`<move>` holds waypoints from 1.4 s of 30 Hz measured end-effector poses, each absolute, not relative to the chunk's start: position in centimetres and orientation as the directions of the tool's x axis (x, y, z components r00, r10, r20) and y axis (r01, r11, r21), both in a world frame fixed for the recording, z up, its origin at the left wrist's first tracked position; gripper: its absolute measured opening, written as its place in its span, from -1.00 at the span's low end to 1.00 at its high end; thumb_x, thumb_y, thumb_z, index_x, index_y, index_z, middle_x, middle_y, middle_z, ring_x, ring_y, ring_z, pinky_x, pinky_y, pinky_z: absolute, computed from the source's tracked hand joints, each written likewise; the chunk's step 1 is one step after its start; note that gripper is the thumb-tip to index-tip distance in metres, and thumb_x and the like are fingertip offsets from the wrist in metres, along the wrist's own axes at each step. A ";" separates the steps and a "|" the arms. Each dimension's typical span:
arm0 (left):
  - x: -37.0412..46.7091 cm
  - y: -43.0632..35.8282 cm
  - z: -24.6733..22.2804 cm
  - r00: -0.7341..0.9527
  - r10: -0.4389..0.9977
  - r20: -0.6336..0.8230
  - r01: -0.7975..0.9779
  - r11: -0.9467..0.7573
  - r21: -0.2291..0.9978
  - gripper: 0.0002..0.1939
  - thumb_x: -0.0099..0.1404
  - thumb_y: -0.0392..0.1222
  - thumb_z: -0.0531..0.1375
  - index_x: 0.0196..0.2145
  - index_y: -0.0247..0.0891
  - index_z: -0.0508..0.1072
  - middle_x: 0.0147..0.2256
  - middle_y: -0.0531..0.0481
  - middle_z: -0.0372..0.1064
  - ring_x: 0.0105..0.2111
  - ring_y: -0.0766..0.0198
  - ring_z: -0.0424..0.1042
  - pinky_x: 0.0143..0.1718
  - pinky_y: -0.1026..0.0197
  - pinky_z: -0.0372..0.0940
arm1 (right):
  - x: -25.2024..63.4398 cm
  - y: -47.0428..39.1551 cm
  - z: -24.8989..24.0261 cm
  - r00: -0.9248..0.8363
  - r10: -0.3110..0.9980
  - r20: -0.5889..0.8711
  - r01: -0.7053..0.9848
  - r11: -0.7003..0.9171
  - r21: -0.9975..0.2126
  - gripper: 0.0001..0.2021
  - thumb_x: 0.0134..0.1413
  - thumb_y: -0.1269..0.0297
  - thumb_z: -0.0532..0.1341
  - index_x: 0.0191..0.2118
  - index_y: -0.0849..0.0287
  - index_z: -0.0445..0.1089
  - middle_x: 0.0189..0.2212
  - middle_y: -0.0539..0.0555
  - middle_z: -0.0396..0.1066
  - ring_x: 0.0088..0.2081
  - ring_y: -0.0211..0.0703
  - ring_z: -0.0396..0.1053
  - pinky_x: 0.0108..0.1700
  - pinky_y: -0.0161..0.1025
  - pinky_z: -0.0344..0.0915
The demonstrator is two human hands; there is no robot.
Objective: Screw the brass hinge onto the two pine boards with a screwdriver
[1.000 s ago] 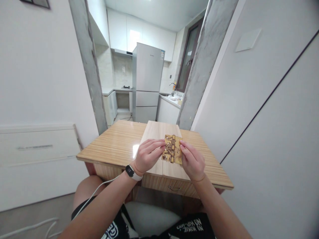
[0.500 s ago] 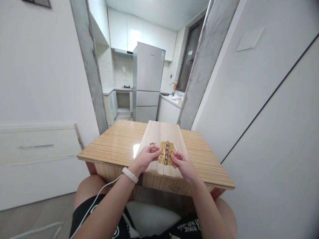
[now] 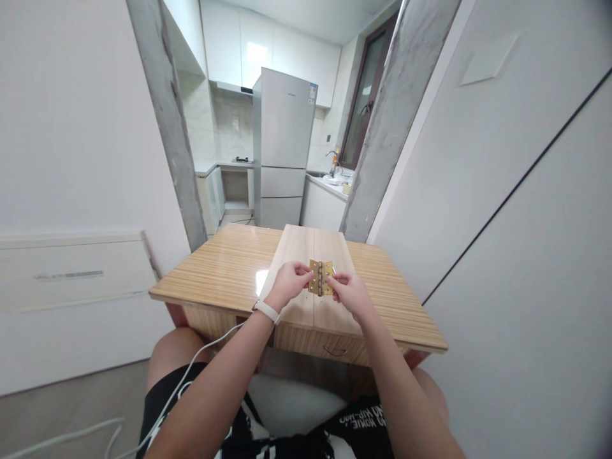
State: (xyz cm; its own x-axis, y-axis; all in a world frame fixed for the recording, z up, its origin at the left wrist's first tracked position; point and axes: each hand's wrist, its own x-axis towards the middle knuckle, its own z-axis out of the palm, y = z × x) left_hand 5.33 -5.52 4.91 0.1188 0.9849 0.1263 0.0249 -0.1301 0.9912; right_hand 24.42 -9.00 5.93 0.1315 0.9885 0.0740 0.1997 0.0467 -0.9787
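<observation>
A brass-coloured hinge (image 3: 320,278) with screw holes is held up over two pale wooden boards (image 3: 301,245) lying side by side on the table. My left hand (image 3: 291,282) pinches its left leaf between thumb and fingers. The right leaf is gripped by my right hand (image 3: 350,293). Both leaves are spread, slightly angled about the knuckle. Behind my right fingers, part of a thin metal shaft (image 3: 334,270) shows on the boards. Small dark marks show on the boards below the hinge.
The striped wooden table (image 3: 229,261) has a front drawer with a metal handle (image 3: 335,351). A white cable (image 3: 191,371) runs from near my left wrist down past my leg. A fridge (image 3: 285,121) stands beyond the table, between grey door edges.
Both hands have moved slightly forward and up in the view with the hinge, and its leaves are now tilted differently. The dark screws seen beside my left hand are now hidden.
</observation>
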 end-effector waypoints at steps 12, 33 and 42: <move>5.9 -3.6 0.7 0.068 0.985 0.160 0.439 -0.173 0.882 -0.83 0.25 -0.30 0.43 -0.18 -0.33 0.63 -0.34 -0.11 0.63 -0.34 0.22 0.60 -0.27 0.25 0.39 | 23.1 -8.0 2.0 0.249 0.969 0.001 0.498 -0.127 -0.858 -0.87 0.16 0.25 0.33 -0.36 0.18 0.50 -0.66 0.03 0.46 -0.62 -0.18 0.42 -0.58 -0.33 0.18; 4.6 -7.0 0.5 0.318 0.883 0.344 0.338 -0.445 0.829 -0.60 0.34 -0.49 0.24 0.07 -0.20 0.57 -0.04 -0.14 0.63 -0.05 0.13 0.61 0.01 0.14 0.46 | 22.5 -11.2 1.9 0.031 0.955 0.295 0.869 0.120 -0.481 -0.82 0.27 0.28 0.26 -0.15 0.20 0.61 -0.14 0.24 0.59 -0.15 -0.01 0.48 -0.09 -0.20 0.27; 4.3 -7.8 0.3 0.377 0.834 0.402 0.641 -0.549 0.536 -0.76 0.47 -0.36 0.17 -0.08 -0.23 0.64 -0.15 -0.18 0.61 -0.02 -0.03 0.48 0.09 0.01 0.34 | 22.6 -12.0 1.2 -0.044 0.936 0.350 0.899 0.190 -0.394 -0.78 0.39 0.26 0.21 -0.09 0.15 0.63 -0.14 0.23 0.53 -0.07 0.03 0.47 0.02 -0.13 0.31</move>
